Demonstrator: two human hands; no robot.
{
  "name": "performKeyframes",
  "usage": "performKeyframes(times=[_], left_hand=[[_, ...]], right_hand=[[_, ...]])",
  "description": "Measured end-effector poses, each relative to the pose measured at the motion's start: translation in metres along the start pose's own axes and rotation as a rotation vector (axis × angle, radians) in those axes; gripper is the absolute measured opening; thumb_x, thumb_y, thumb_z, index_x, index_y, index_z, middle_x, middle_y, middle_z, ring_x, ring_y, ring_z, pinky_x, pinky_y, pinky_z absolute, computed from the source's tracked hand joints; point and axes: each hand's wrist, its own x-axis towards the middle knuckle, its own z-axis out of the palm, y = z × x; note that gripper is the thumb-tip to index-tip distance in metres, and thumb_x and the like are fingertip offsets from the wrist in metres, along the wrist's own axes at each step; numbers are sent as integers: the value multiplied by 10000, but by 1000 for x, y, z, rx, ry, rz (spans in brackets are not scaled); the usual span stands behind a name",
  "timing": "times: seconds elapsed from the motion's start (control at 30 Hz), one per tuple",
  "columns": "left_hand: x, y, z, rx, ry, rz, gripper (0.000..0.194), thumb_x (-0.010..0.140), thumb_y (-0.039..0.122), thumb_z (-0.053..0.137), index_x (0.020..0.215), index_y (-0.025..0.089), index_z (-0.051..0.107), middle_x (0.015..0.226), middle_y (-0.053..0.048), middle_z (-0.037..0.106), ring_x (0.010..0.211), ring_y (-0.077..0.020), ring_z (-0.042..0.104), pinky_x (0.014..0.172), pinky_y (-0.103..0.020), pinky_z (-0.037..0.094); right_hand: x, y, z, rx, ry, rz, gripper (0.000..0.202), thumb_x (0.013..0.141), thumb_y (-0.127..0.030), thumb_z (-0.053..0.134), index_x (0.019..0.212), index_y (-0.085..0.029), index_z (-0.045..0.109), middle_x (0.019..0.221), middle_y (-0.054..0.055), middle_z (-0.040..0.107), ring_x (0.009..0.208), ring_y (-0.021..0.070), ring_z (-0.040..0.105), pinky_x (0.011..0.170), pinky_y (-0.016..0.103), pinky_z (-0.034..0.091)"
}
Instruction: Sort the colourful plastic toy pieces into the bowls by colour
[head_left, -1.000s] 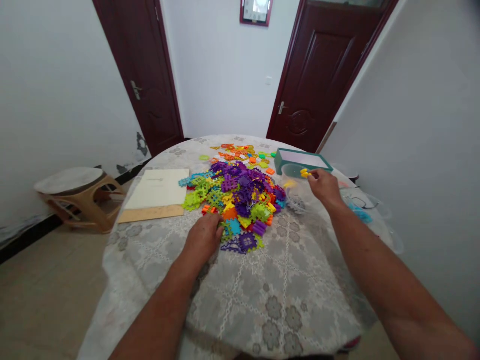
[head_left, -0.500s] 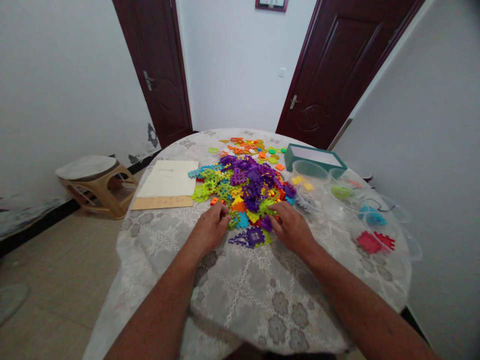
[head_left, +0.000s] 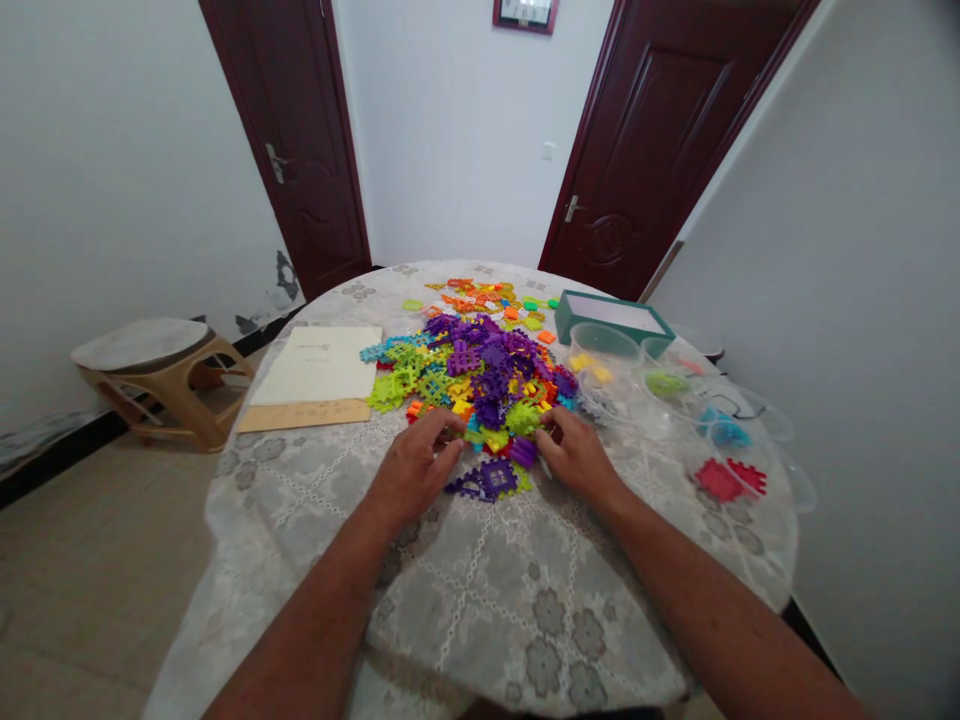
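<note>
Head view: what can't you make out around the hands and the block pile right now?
- Left hand and right hand: fingertips buried in the block pile, so any grip is hidden.
- Clear bowls: contents too small to identify.
- Wall frame: cut off by the top edge.

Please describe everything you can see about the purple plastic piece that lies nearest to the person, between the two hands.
The purple piece is flat, glossy plastic with small square holes like windows and notched edges. It lies flat on the patterned tablecloth, at the near edge of the colourful pile. A thinner purple part reaches out to its left, and a green piece touches its right side. The left hand and right hand rest on either side; neither clearly touches it.
</note>
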Motion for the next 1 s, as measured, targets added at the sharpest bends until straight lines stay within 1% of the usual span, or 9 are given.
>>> performKeyframes(times=[0.07, 0.17, 0.27, 0.4, 0.53, 0.67, 0.77, 0.87, 1.0], left_hand=[[-1, 1, 1, -16, 2, 23, 149, 908, 198, 591, 1050, 228, 623, 1022, -31, 709, 916, -173, 689, 878, -326, 536], [-3, 3, 1, -38, -3, 18, 158, 890, 180, 591, 1041, 217, 620, 1073, -55, 708, 963, -182, 696, 936, -351, 554], [-3, 7, -1, -62, -26, 13, 167, 881, 184, 589, 1042, 210, 624, 1095, -69, 705, 991, -195, 691, 945, -371, 567], [-1, 11, -1, -113, -39, 16, 93, 919, 256, 590, 972, 203, 646, 1117, -84, 704, 1048, -216, 679, 938, -376, 573], [2, 7, 6, -145, 3, 24, 133, 934, 321, 620, 999, 219, 676, 1201, -91, 686, 1130, -236, 667, 962, -385, 574], [2, 2, 14, -207, 10, 6, 347, 913, 334, 659, 1254, 272, 666, 1423, -86, 614, 1294, -260, 615, 1083, -421, 525], [1, 1, 17, -308, -50, -113, 569, 875, 372, 715, 1423, 288, 584, 1517, -94, 569, 1347, -294, 591, 1094, -441, 523], [2, 4, 18, -463, -111, -239, 680, 866, 406, 739, 1490, 256, 518, 1481, -120, 604, 1356, -301, 588, 1089, -442, 525], [1, 12, 18, -598, -207, -265, 678, 896, 366, 713, 1517, 228, 480, 1349, -125, 683, 1237, -270, 661, 1068, -443, 535]], right_hand=[[0, 1, -3, 81, 13, 83, 79, 874, -278, 564, 881, -207, 597, 713, -13, 590, 655, 168, 556, 628, 282, 393], [2, 6, -5, 243, 27, 171, 128, 873, -327, 572, 905, -208, 605, 731, -15, 612, 663, 169, 581, 622, 278, 421], [5, 10, -4, 418, 19, 267, 183, 864, -375, 616, 935, -206, 609, 669, -28, 604, 574, 156, 551, 556, 271, 417], [5, 2, -2, 739, -64, 352, 242, 848, -418, 675, 942, -215, 582, 594, -55, 576, 465, 126, 484, 453, 243, 361], [0, -16, 4, 944, -185, 324, 289, 824, -431, 733, 955, -226, 577, 594, -68, 582, 452, 113, 487, 437, 228, 372], [-4, -33, 15, 1003, -271, 294, 308, 807, -432, 765, 947, -219, 592, 641, -69, 579, 472, 97, 500, 450, 218, 387], [-4, -38, 20, 981, -293, 313, 316, 797, -439, 772, 927, -217, 589, 660, -64, 578, 488, 96, 513, 459, 216, 396], [-5, -39, 19, 965, -295, 322, 331, 784, -452, 776, 920, -217, 587, 696, -56, 587, 498, 97, 515, 458, 221, 399], [-7, -39, 19, 936, -268, 305, 286, 817, -435, 745, 903, -220, 576, 681, -60, 561, 516, 99, 494, 484, 225, 394]])
